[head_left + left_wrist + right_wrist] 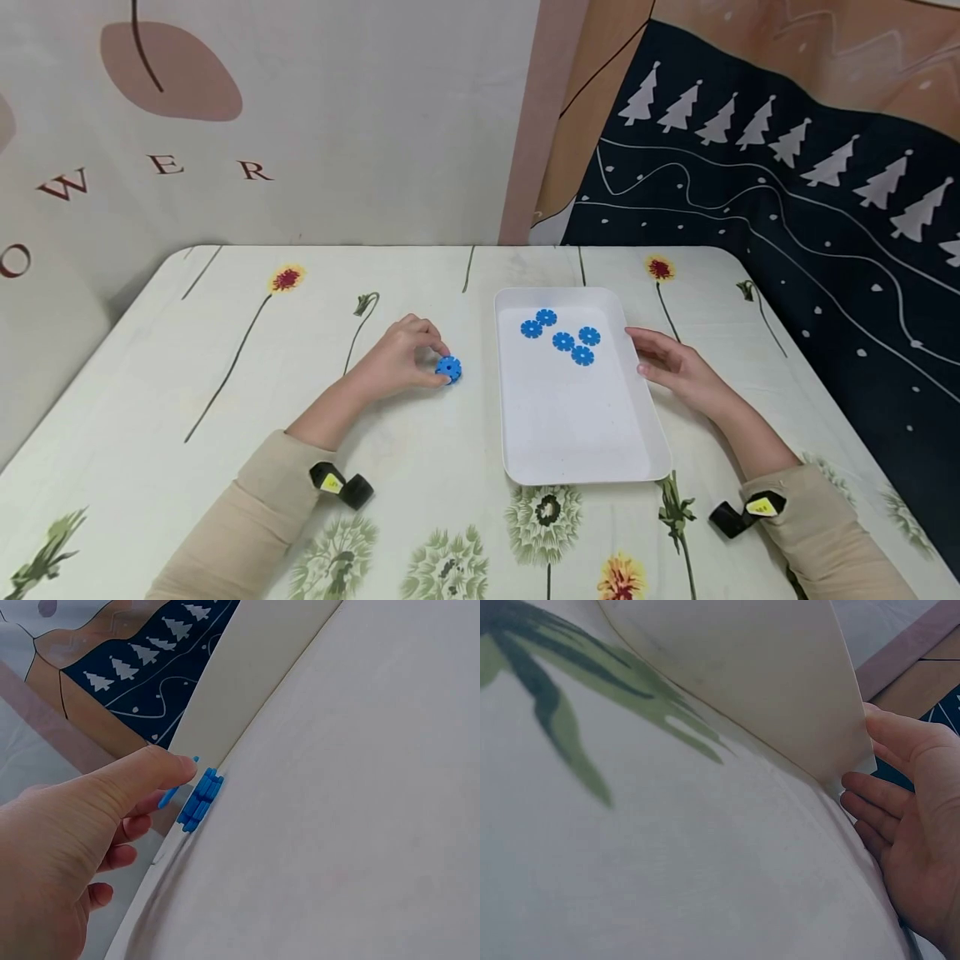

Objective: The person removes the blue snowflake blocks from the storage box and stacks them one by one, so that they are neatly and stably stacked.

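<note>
My left hand (401, 358) pinches a thin blue notched plastic disc (166, 798) between thumb and fingers, as the left wrist view shows. Right beside that disc, a short stack of blue notched discs (201, 801) stands on the cloth. From the head these blue pieces overlap in one spot, left of a white rectangular tray (577, 425). Inside the tray, towards its far end, several blue notched discs (563, 342) lie flat. At the tray's right wall is my right hand (678, 371), its fingers fairly straight and the fingertips right at the rim.
A white cloth with printed flowers covers the table (247, 500). Behind it hangs a pale wall cloth (375, 125) with lettering, and to the right a dark cloth (787, 217) with printed trees. Both sleeves carry small black wrist devices (342, 486).
</note>
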Demonstrator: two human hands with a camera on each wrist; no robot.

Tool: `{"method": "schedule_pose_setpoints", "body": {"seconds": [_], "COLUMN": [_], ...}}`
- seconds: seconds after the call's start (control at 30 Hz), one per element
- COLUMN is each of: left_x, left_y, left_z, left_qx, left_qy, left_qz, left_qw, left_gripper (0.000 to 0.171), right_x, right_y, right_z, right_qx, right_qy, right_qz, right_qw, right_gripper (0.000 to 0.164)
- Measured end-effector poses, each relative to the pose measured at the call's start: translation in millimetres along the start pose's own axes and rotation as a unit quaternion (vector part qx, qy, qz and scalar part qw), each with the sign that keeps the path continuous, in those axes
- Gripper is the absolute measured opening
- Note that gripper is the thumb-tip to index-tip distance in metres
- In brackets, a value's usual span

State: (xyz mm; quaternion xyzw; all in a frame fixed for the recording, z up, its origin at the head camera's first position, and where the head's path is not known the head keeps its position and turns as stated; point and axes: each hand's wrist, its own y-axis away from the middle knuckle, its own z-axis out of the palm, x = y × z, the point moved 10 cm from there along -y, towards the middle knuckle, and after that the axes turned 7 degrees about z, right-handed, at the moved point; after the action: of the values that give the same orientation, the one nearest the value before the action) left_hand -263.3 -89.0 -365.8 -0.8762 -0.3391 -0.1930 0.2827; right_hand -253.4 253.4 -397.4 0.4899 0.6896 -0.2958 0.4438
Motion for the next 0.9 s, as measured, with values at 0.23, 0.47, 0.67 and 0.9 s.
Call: {"method": "schedule_pose_setpoints", "body": {"seconds": [0.23,0.47,0.67,0.9], "left_x": [-2.6,-4.2,-5.2,-6.8], "left_y": [0.8,1.3,1.1,1.5], "left_z": [1.3,2.6,3.5,5.2], "left_qx": [-0.002,-0.009,-0.014,-0.017], "left_qy": [-0.004,-0.006,-0.01,-0.013], "left_qz": [-0.002,-0.008,-0.014,-0.02], "left_qw": [1.0,0.9999,0.9998,0.9996], "left_gripper": [0.026,0.025,0.026,0.024], "right_x": [-1.5,-2.3,-1.9,-0.6], "right_y": [0.5,0.3,-0.1,-0.4], "right_z": [0.4,0.2,0.0,-0.3], "right_qx": [0.0,-0.001,0.001,0.002], "right_qy": [-0.001,-0.002,0.0,0.004], "right_qz": [-0.001,-0.004,-0.002,0.001], "right_qw": [1.0,1.0,1.0,1.0], "right_gripper": [0.052,0.052,0.052,0.052]}}
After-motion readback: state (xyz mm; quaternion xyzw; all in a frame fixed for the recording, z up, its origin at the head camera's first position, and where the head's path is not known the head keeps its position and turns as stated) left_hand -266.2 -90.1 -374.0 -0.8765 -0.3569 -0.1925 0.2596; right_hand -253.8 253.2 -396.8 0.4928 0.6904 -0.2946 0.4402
